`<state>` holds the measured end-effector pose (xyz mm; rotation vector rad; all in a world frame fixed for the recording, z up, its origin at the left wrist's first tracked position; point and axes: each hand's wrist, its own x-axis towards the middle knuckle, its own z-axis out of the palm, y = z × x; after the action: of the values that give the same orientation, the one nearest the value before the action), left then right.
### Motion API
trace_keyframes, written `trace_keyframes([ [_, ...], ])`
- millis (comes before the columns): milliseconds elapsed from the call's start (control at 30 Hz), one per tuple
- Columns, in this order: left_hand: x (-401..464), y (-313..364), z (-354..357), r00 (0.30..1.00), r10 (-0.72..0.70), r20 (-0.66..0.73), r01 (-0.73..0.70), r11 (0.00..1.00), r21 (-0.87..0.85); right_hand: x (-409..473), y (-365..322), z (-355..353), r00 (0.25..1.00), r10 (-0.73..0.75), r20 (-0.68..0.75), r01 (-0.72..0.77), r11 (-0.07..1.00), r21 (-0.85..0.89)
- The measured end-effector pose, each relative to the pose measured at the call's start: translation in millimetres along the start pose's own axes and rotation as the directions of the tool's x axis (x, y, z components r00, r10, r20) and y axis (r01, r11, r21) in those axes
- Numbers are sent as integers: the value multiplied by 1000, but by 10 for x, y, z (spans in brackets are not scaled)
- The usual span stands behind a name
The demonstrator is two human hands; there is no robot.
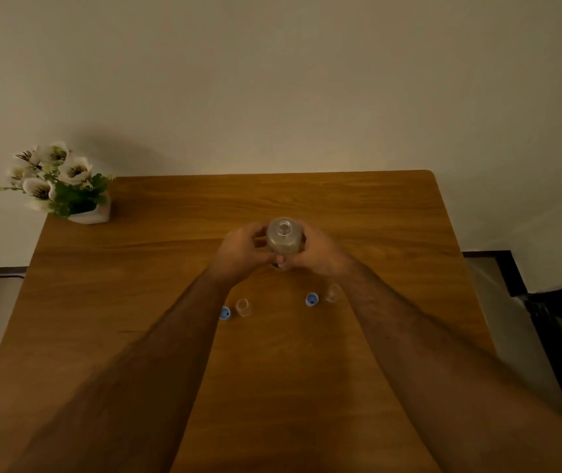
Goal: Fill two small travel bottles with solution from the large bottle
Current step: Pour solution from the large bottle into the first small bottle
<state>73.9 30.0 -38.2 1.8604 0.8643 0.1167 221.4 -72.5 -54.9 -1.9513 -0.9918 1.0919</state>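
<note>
Large bottle (283, 237) upright mid-surface (358, 206), uncapped, clasped between left hand (243, 249) and right hand (317, 252). Two small open bottles (242, 307) (333, 292) with blue caps (225, 313) (312, 299) stand nearer, untouched.

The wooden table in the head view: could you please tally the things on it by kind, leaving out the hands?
Large clear bottles, held upright in both hands: 1
Small clear travel bottles, uncapped: 2
Blue round caps: 2
White pots of white flowers: 1
Total: 6
</note>
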Motion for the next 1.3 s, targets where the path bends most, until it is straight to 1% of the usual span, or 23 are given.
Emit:
trace_keyframes([
  [200,-16,33,-2,1000,23,8,-22,997,-72,1,-5,-18,1000,-21,-6,21,1000,12],
  [367,-20,198,-55,997,77,2,-77,995,-69,-71,-124,-146,994,-101,-47,103,994,46],
  [433,-28,317,-97,994,111,-4,-111,992,-58,-133,-213,-237,986,-145,-81,148,988,33],
  [567,-62,606,-175,989,137,-51,-141,986,-93,-273,-428,-472,970,-203,-136,214,974,71],
  [733,-141,1078,-278,972,204,-113,-222,957,-184,-471,-751,-837,952,-232,-198,250,965,74],
  [800,-174,1304,-338,960,242,-139,-267,940,-213,-560,-920,-1007,936,-263,-232,278,960,34],
  [933,-299,1822,-498,917,352,-186,-387,898,-208,-793,-1328,-1355,891,-349,-290,357,934,-26],
  [1133,-492,2558,-762,885,437,-161,-465,848,-255,-1151,-1957,-1875,842,-434,-320,453,891,-17],
  [1300,-632,3095,-936,850,487,-202,-526,811,-258,-1397,-2379,-2175,791,-498,-355,512,857,-63],
])
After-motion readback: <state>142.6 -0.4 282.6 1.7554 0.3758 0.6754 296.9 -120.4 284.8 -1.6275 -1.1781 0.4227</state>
